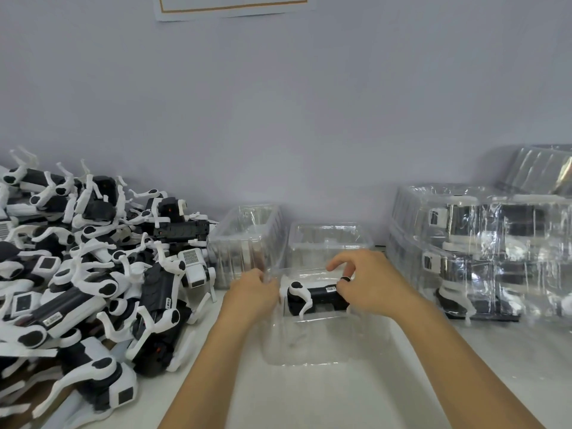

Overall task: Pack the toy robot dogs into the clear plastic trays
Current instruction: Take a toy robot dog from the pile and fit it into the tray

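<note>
A black-and-white toy robot dog [312,297] lies on its side in the far end of a clear plastic tray [312,345] on the white table in front of me. My right hand [368,281] grips the dog's right end, a ring on one finger. My left hand [252,292] pinches the tray's left wall beside the dog. The dog's right part is hidden under my right hand.
A big heap of loose toy robot dogs [93,274] fills the left side. Two empty clear trays [247,236] [329,239] stand behind my hands against the wall. Stacked trays with packed dogs [479,252] stand at the right.
</note>
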Demonstrator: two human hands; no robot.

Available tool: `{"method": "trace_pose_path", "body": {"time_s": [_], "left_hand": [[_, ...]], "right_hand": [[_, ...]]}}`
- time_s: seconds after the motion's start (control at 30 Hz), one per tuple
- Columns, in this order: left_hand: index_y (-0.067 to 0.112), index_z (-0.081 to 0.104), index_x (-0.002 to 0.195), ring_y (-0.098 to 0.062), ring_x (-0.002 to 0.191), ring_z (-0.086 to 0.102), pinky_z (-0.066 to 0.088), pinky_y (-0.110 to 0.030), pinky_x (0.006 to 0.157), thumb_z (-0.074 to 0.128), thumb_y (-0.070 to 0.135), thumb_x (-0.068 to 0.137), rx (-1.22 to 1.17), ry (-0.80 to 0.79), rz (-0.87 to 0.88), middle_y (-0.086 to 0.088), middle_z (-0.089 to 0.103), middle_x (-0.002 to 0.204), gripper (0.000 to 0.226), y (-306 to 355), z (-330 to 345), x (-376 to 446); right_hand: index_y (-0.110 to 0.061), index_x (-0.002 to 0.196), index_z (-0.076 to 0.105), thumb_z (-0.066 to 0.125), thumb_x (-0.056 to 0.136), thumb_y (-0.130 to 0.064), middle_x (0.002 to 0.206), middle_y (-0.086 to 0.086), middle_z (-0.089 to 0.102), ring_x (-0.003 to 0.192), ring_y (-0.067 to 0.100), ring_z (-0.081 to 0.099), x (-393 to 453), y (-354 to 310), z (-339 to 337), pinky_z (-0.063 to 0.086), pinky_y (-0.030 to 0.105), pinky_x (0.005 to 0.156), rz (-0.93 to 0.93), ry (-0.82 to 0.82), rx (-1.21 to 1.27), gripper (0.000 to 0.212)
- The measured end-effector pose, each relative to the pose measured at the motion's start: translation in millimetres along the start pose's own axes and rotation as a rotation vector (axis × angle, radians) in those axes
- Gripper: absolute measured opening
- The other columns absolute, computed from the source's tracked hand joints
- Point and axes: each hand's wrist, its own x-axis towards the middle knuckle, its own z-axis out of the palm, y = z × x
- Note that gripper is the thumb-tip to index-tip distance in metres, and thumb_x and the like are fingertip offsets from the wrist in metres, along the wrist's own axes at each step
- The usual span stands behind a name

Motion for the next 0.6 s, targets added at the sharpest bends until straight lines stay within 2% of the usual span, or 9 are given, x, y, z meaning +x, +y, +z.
{"method": "trace_pose_path", "body": {"time_s": [0.07, 0.13, 0.2, 0.3, 0.43, 0.6], "left_hand": [[0.016, 0.058, 0.094, -0.012, 0.076, 0.054, 0.041, -0.026, 0.061, 0.047, 0.048, 0.099, 0.055, -0.032, -0.004, 0.005, 0.057, 0.084, 0.034, 2.2, -1.6, -1.0], [0.022, 0.051, 0.085, -0.015, 0.073, 0.060, 0.048, -0.028, 0.061, 0.047, 0.055, 0.097, 0.060, -0.036, -0.027, 0.003, 0.059, 0.083, 0.036, 6.2, -3.6, -3.7], [0.018, 0.055, 0.091, -0.018, 0.070, 0.067, 0.057, -0.030, 0.061, 0.048, 0.055, 0.097, -0.019, -0.068, -0.062, -0.002, 0.065, 0.090, 0.038, 9.8, -5.8, -7.3], [-0.001, 0.063, 0.106, -0.020, 0.055, 0.066, 0.062, -0.032, 0.058, 0.050, 0.044, 0.099, -0.193, -0.158, -0.091, -0.012, 0.072, 0.091, 0.047, 12.8, -5.7, -10.0], [0.001, 0.066, 0.109, -0.024, 0.057, 0.069, 0.061, -0.033, 0.058, 0.047, 0.038, 0.103, -0.305, -0.239, -0.077, -0.015, 0.073, 0.085, 0.043, 15.0, -5.2, -12.1], [0.003, 0.065, 0.115, -0.030, 0.074, 0.073, 0.061, -0.040, 0.068, 0.034, 0.044, 0.106, -0.642, -0.428, -0.120, -0.022, 0.072, 0.096, 0.052, 14.7, 0.1, -15.1]], "right_hand": [[-0.038, 0.104, 0.063, 0.060, 0.082, -0.016, 0.089, -0.012, 0.061, 0.079, 0.004, 0.060, -2.9, -2.2, -9.1, 0.052, 0.029, 0.079, 0.051, -0.075, -0.048, 0.032], [-0.034, 0.115, 0.061, 0.059, 0.083, -0.015, 0.105, -0.008, 0.061, 0.098, 0.014, 0.060, -6.0, -6.1, -17.4, 0.050, 0.037, 0.093, 0.102, -0.137, -0.131, 0.037], [-0.033, 0.125, 0.058, 0.056, 0.084, -0.013, 0.125, -0.003, 0.056, 0.117, 0.021, 0.053, -8.0, -13.3, -22.0, 0.043, 0.042, 0.104, 0.130, -0.146, -0.236, 0.046], [-0.036, 0.134, 0.051, 0.053, 0.088, -0.017, 0.135, -0.001, 0.047, 0.135, 0.026, 0.037, -9.1, -29.0, -17.6, 0.029, 0.046, 0.113, 0.051, -0.042, -0.287, 0.050], [-0.038, 0.137, 0.049, 0.047, 0.096, -0.025, 0.135, -0.004, 0.046, 0.133, 0.021, 0.037, -9.4, -47.5, 3.7, 0.027, 0.045, 0.113, -0.182, 0.031, -0.160, 0.043], [-0.029, 0.132, 0.054, 0.045, 0.097, -0.020, 0.130, -0.007, 0.055, 0.127, 0.017, 0.042, -8.2, -58.3, 28.0, 0.033, 0.043, 0.110, -0.374, 0.034, 0.009, 0.037]]}}
